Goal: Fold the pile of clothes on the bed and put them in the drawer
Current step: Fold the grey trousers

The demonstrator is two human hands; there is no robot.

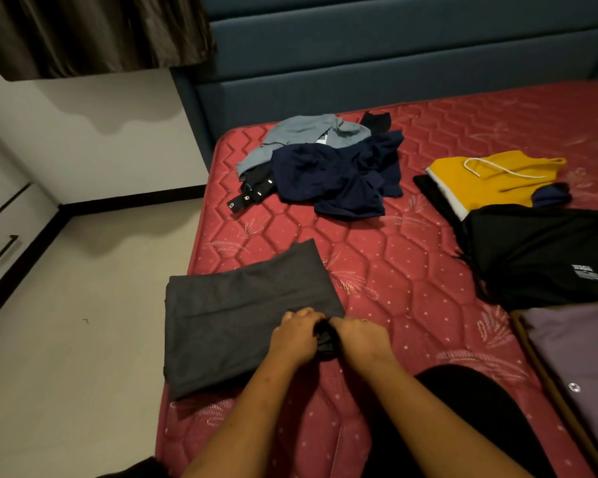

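Observation:
A folded dark grey garment (242,312) lies at the left edge of the red mattress (411,270). Just right of it, my left hand (296,336) and my right hand (358,339) grip a small bunched black piece of cloth (326,341) between them, fingers curled round it; most of it is hidden. Farther back sits an unfolded pile: a navy garment (339,177), a grey-blue garment (311,132) and a black strap with metal clips (249,194).
At the right lie a yellow garment with a white drawstring (491,181), a black garment with a white label (546,253) and a purple buttoned shirt (580,357). A white drawer unit with a black handle (2,250) stands at the far left across the pale floor. The blue headboard (394,46) is behind.

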